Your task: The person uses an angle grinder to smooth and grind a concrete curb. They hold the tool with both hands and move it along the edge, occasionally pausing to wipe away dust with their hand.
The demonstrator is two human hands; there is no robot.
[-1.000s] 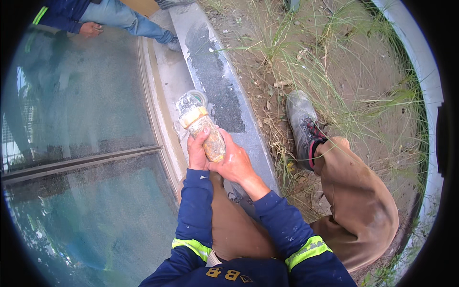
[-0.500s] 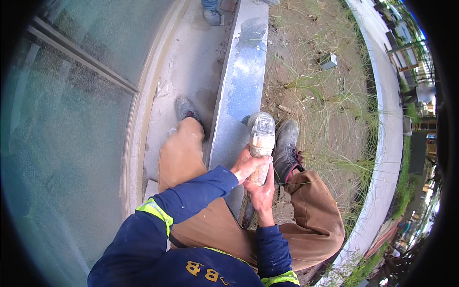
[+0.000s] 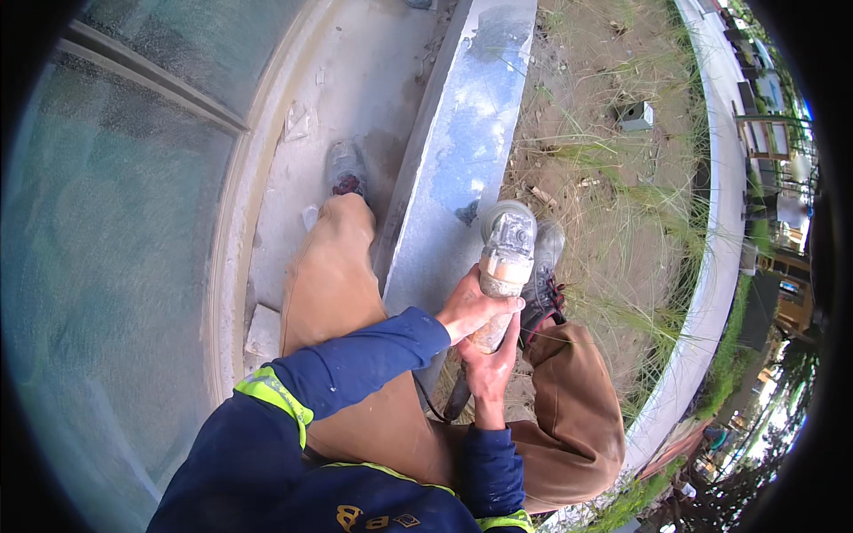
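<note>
An angle grinder [image 3: 506, 271], coated in pale dust, is held by both hands with its head pointing away from me. My left hand [image 3: 469, 306] is wrapped round its body from the left, thumb across the top. My right hand [image 3: 490, 366] grips the rear end from below and the right. The round disc guard [image 3: 498, 216] sits over the right edge of a long grey stone ledge [image 3: 471, 115]; whether the disc touches the stone cannot be told. A small dark patch [image 3: 467, 211] marks the ledge left of the guard.
My legs straddle the ledge, one shoe [image 3: 345, 167] on the concrete strip, the other [image 3: 544, 266] on the soil beside the grinder. Dusty glass panels [image 3: 124, 213] stand at left. Grass, a small metal box [image 3: 636, 115] and a pale curb [image 3: 724, 204] lie at right. A cable [image 3: 426, 400] hangs near my lap.
The grinder has shifted slightly right, away from the dark patch on the ledge. My view has moved a little, and another person's foot at the top has mostly left it. Both hands keep their grip.
</note>
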